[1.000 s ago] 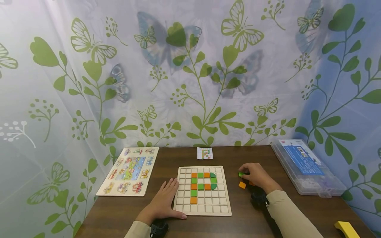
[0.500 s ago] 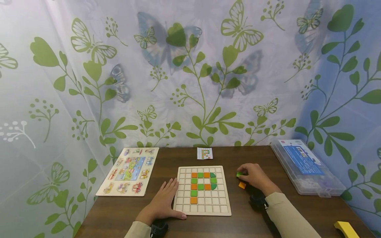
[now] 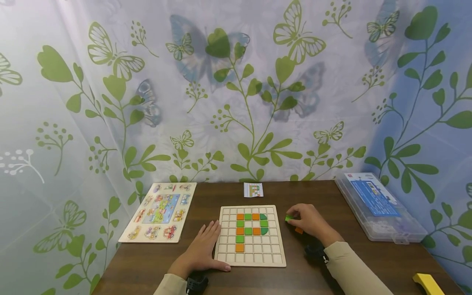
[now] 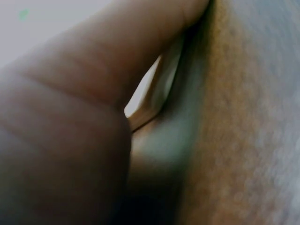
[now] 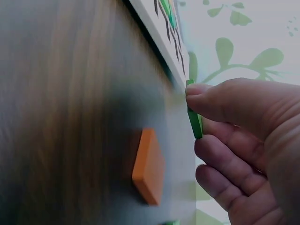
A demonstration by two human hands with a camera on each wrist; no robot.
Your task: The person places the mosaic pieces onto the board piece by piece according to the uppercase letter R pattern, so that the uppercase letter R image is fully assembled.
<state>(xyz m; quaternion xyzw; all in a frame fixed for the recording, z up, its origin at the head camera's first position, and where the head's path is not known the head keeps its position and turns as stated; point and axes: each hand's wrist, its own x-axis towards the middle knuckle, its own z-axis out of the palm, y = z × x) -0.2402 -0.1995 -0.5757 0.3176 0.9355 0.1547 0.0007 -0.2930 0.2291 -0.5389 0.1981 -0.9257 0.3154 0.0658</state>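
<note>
A wooden grid board (image 3: pixel 258 259) lies on the table with orange and green tiles set in a P-like shape. Against its left edge rests my left hand (image 3: pixel 200 250), fingers straight and thumb along the near corner. To the right of the board, my right hand (image 3: pixel 309 219) pinches a green square tile (image 5: pixel 194 117) between thumb and fingers, lifted off the table. An orange tile (image 5: pixel 149 166) lies on the table below that hand, partly hidden by it in the head view. In the left wrist view, only skin and table show, blurred.
A small pattern card (image 3: pixel 253 189) lies behind the board. At left is a picture puzzle board (image 3: pixel 127 235) with vehicles. A clear plastic case (image 3: pixel 383 213) stands at right, and a yellow block (image 3: pixel 428 283) near the right front. A patterned curtain (image 3: pixel 236 102) hangs behind the table.
My right hand has moved left toward the board with the green tile, lifting it away from the orange tile. My left hand has stayed in place.
</note>
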